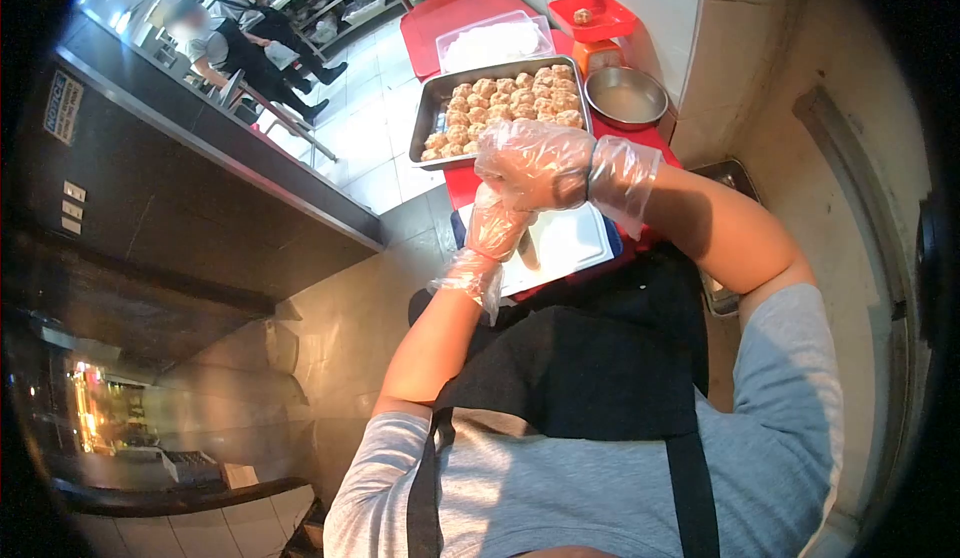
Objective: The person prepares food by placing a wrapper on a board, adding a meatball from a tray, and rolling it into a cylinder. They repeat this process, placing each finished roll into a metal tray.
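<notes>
My left hand (497, 226) and my right hand (540, 166), both in clear plastic gloves, meet above a white board (570, 243). The right hand lies over the left, its fingers curled; whatever is between them is hidden. Just beyond them a metal tray (424, 123) holds several rows of lumpy brown balls (500, 101). Behind the tray sits a clear container (495, 43) with white contents. One ball (583, 17) rests on the red pan of a scale (610, 24), and a metal bowl (627, 96) with liquid stands beside it.
The red table (440, 18) stands against a tiled wall (650, 18) at right. A dark partition (190, 168) with a metal edge is at left. Beyond it two people (240, 53) stand near shelves. A metal pan (722, 298) lies low at right.
</notes>
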### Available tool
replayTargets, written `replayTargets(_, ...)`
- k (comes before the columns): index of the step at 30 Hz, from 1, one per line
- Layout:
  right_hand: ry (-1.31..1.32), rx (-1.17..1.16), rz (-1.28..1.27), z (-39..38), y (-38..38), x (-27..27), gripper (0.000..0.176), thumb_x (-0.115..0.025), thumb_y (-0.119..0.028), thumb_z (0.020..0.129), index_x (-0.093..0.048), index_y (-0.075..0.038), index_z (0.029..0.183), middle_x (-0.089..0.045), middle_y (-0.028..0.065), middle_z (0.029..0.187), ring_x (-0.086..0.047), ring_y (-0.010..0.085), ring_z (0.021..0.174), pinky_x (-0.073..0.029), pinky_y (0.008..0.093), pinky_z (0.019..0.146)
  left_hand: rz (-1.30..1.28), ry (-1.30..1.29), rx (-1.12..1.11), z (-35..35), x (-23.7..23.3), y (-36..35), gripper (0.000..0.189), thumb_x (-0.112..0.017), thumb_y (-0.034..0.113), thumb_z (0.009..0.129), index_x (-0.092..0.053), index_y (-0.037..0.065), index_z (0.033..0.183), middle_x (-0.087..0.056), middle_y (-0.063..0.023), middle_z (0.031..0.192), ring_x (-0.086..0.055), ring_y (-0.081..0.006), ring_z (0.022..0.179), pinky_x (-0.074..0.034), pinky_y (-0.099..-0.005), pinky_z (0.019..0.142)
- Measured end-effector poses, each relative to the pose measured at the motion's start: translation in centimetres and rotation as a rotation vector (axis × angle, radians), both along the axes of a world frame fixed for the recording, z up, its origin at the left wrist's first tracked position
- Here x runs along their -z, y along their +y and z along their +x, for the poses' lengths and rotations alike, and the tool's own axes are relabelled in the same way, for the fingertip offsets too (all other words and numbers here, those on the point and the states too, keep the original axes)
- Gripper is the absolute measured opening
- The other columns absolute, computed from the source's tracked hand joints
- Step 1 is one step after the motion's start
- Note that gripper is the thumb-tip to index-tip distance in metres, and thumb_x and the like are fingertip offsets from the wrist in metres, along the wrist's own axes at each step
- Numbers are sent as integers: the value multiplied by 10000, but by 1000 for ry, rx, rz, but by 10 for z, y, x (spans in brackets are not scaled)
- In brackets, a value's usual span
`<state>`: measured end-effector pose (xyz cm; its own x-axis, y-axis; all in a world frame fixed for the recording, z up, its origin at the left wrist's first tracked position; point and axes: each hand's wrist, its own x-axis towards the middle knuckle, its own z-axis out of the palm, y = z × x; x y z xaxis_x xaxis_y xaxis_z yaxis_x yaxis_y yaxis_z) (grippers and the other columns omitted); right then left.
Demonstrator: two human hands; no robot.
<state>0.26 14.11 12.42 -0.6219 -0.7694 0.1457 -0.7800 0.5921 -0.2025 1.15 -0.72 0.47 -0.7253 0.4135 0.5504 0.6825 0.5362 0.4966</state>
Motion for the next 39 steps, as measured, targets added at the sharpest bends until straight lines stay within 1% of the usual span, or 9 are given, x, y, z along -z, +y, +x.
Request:
replayTargets(4,-4,27,-83,-7,-4,11,312,-745,-224,667,-700,-27,904,-678,212,851,-687,362,856,-534,425,754,128,-349,-60,3,0,-1,341,-645,241,847,-615,58,1134,-647,-187,1024,-643,-321,928,-500,-430,784)
replayTargets(5,-63,57,-199,-9,-4,13,296,-751,-218,670,-698,-32,894,-672,210,856,-678,365,856,-525,428,759,-104,71,-96,-5,7,0,292,-642,229,851,-638,72,1097,-650,-182,1029,-639,-340,902,-505,-434,763)
replayTargets(8,3,33,-258,-10,4,17,127,-651,-145,764,-641,-33,821,-634,186,857,-628,371,857,-498,439,762,137,-522,-106,13,-31,3,277,-640,195,844,-641,106,1107,-650,-166,1041,-628,-357,915,-501,-441,785)
replayTargets(9,169,-43,-349,-10,7,28,120,-661,-132,780,-614,-46,849,-623,163,849,-625,358,825,-492,446,738,-348,51,-103,-2,-9,-8,261,-638,180,836,-649,129,1092,-651,-154,1036,-621,-371,919,-496,-441,799)
replayTargets(11,296,-143,-388,-7,7,40,135,-667,-134,786,-601,-57,875,-618,149,854,-625,350,818,-494,443,731,-240,227,-78,-20,3,-9,240,-642,174,828,-659,124,1062,-656,-147,1013,-623,-375,900,-497,-438,785)
replayTargets(20,195,-189,-274,-12,17,40,94,-675,-127,752,-682,-70,826,-660,158,854,-642,340,856,-507,409,771,302,-547,-57,1,-14,3,325,-673,311,869,-637,22,1013,-665,-166,830,-665,-301,721,-510,-401,651)
replayTargets(28,226,-159,-317,-13,20,35,177,-677,-248,793,-661,-73,816,-642,158,853,-632,343,888,-482,441,810,-84,206,7,-14,-2,-1,325,-667,356,866,-655,75,1029,-637,-150,766,-640,-259,626,-507,-378,611)
replayTargets(35,244,-244,-329,-8,32,38,203,-627,-265,846,-669,-119,981,-599,106,1084,-559,312,1068,-438,427,927,262,-555,-10,3,-26,-1,248,-597,284,866,-706,103,995,-681,-96,841,-649,-290,790,-504,-396,725)
replayTargets(39,318,-267,-331,-11,27,44,236,-616,-269,839,-676,-125,1016,-590,96,1135,-534,310,1119,-425,429,962,268,-215,176,-9,-6,-6,242,-629,310,819,-739,96,847,-708,-109,898,-662,-304,858,-498,-403,791)
